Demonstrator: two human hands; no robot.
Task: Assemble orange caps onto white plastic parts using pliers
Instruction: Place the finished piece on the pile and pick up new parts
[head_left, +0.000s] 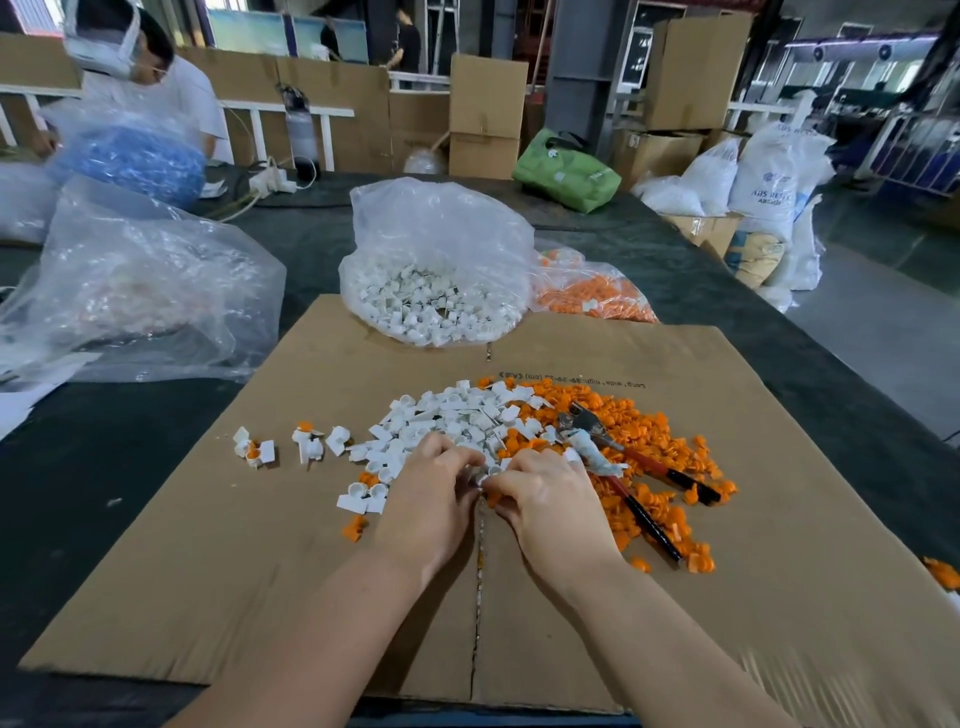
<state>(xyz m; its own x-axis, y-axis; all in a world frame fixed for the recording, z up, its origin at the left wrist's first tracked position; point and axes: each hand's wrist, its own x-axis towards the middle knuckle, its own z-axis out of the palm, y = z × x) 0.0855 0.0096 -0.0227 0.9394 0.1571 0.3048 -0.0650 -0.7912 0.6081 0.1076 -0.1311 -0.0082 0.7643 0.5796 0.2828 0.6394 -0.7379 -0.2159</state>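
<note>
Both hands meet at the near edge of the loose pile on the cardboard sheet, which lies on the dark table. Left hand: fingers curled, tips pinching a small white part w/ the right hand. Right hand: fingers bent inward, thumb and forefinger on the same white part; a bit of orange shows just under its fingertips, can't tell if it's a cap being held.

White plastic parts heaped mid-sheet, orange caps spread to the right of them, the two piles overlapping. Pliers lie on the orange caps just right of the right hand, untouched; red/black handles point toward the near right corner of the sheet, metal head toward the far side, white wrap round the middle.

Left of the pile, a few white parts w/ orange caps fitted sit apart, more at approx. sheet centre-left.

Far edge of the sheet: open clear bag of white parts; bag of orange caps beside it to the right. Crumpled clear bag at the table's left side. Far left corner: another person w/ a bag of blue pieces. Green bag at the far edge.
</note>
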